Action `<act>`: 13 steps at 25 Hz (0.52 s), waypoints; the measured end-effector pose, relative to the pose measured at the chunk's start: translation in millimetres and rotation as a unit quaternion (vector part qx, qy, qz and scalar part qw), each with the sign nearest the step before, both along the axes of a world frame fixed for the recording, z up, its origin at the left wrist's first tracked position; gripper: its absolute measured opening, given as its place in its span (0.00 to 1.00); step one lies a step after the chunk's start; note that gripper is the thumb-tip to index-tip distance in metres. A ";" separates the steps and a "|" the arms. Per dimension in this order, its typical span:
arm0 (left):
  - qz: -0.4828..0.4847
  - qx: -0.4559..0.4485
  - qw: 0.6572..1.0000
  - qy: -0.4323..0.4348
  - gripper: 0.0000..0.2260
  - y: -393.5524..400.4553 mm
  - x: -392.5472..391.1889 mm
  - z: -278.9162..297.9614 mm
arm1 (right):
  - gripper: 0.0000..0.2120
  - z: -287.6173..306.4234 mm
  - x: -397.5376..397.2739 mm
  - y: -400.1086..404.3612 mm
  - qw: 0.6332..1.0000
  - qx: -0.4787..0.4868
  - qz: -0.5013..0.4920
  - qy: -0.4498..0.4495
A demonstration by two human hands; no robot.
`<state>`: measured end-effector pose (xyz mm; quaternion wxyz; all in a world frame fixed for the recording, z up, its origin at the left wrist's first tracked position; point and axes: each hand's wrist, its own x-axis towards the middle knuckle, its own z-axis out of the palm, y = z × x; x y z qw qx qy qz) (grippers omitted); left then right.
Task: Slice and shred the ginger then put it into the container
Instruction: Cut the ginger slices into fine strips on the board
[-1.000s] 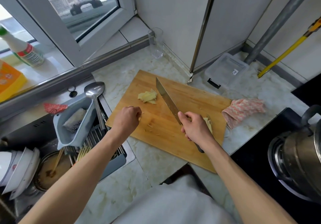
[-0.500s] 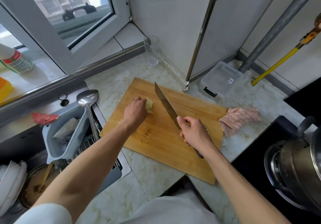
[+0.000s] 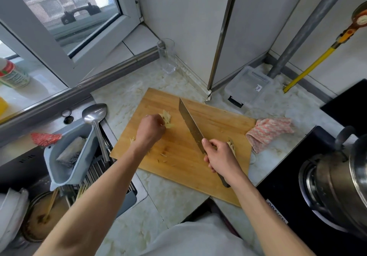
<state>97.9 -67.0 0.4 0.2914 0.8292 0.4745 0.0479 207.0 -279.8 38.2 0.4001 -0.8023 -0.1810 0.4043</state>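
Ginger slices (image 3: 166,119) are seen in a small pale heap on the far left part of the wooden cutting board (image 3: 214,120), which lies at an angle on the marble surface (image 3: 123,234). The left hand (image 3: 151,130) is placed on the near side of that heap, its fingers curled down against the slices; whether they are pinched or only pressed cannot be told. The right hand (image 3: 220,156) is wrapped round the handle of the knife (image 3: 189,122), a firm closed grip, with the blade held edge-down and pointing away toward the far side of the board, just right of the heap and apart from it. A second small pile of ginger shreds (image 3: 232,146) is seen just beyond the right hand, partly hidden by it. Thin scraps are scattered on the board between the 2 hands.

The clear plastic container (image 3: 248,86) is set on the surface beyond the board's far right corner, against the wall. A pink cloth (image 3: 270,131) is bunched just right of the board. A drinking glass (image 3: 167,57) stands in the far corner by the window frame. To the left, a grey drainer basket (image 3: 59,178) is hung over the sink with a metal ladle (image 3: 95,114) laid across it. At the right edge, a steel pot (image 3: 337,178) is seen on a black stove.
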 end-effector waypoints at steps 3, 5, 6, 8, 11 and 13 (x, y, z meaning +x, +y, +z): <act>0.079 -0.100 0.989 -0.073 0.03 -31.6 -6.3 2.4 | 0.16 -0.7 1.1 -7.8 1.000 0.003 -0.016 0.007; 0.151 -0.228 0.956 -0.111 0.01 -55.4 -6.3 -3.0 | 0.16 -2.3 1.8 -13.3 1.000 0.006 -0.024 0.012; 0.183 -0.287 0.932 -0.128 0.02 -65.7 -4.6 -4.5 | 0.16 -3.4 1.9 -15.9 1.000 0.006 -0.027 0.014; 0.190 -0.316 0.923 -0.111 0.04 -80.6 2.0 -8.9 | 0.16 -4.1 2.4 -20.0 0.999 0.008 -0.030 0.019; 0.070 -0.169 0.983 0.034 0.05 -87.2 4.2 -7.8 | 0.16 -3.5 3.2 -22.6 0.999 0.014 -0.032 0.021; 0.026 -0.088 0.995 0.033 0.05 -73.3 3.1 -5.1 | 0.16 -4.4 4.9 -24.2 0.999 0.016 -0.034 0.020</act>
